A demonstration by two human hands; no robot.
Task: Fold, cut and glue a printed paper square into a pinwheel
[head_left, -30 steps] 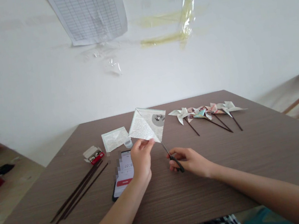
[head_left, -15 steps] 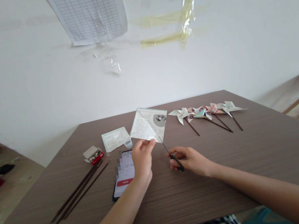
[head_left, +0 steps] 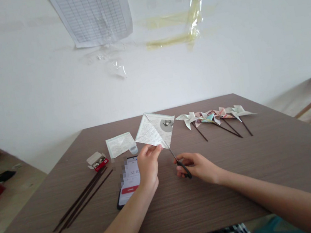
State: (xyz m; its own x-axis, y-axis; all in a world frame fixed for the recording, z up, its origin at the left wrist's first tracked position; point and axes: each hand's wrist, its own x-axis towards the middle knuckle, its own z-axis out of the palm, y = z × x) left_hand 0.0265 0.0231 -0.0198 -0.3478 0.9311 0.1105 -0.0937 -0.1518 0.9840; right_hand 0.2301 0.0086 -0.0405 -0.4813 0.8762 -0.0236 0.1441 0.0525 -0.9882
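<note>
Between thumb and fingers, my left hand [head_left: 148, 164] pinches the lower edge of a square printed paper sheet [head_left: 153, 130], which bears text and a round dark picture. My right hand [head_left: 196, 166] is closed round the black handles of a pair of scissors [head_left: 184, 169]. Their blades reach the paper's lower corner, and a diagonal line runs from there up to the top corner. To the left of the held sheet, more square paper [head_left: 121, 145] lies on the table. A phone [head_left: 128, 186] with a timer on its screen is partly hidden by my left hand and forearm.
Several paper pinwheels [head_left: 214, 117] on dark sticks lie at the back right of the brown table [head_left: 243, 193]. At left are an open small red-and-white box [head_left: 97, 162] and several dark sticks [head_left: 77, 202]. A small translucent piece [head_left: 133, 149] sits beside the loose paper. The wall stands behind.
The held paper has shifted very slightly to the right. Both hands and the scissors stay in nearly the same place.
</note>
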